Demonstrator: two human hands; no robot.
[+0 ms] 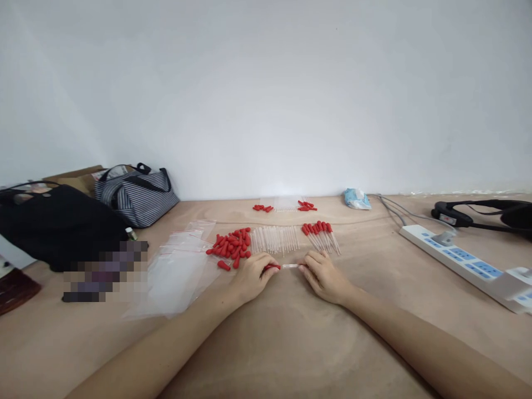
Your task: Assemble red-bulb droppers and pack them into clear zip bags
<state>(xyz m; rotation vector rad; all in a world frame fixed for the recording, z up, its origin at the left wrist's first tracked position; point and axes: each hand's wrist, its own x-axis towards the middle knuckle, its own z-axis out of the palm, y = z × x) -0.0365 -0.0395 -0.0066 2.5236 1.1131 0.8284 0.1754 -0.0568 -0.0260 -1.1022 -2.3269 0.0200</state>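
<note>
My left hand (254, 275) is closed on a red rubber bulb (273, 267), its open end facing right. Between the fingers of my right hand (323, 275) is a clear glass tube (291, 266), its free end pointing at the bulb with a small gap between them. Beyond my left hand lies a pile of red bulbs (229, 245). A row of clear tubes (275, 239) lies just past both hands. Tubes with red bulbs fitted (321, 228) rest beyond my right hand.
Clear plastic bags (177, 277) lie left of the bulbs. A striped bag (141, 197) and a black bag (62, 227) stand at the left. Near the wall are more red bulbs (262, 208) and a blue packet (356, 198). A power strip (461, 263) lies right.
</note>
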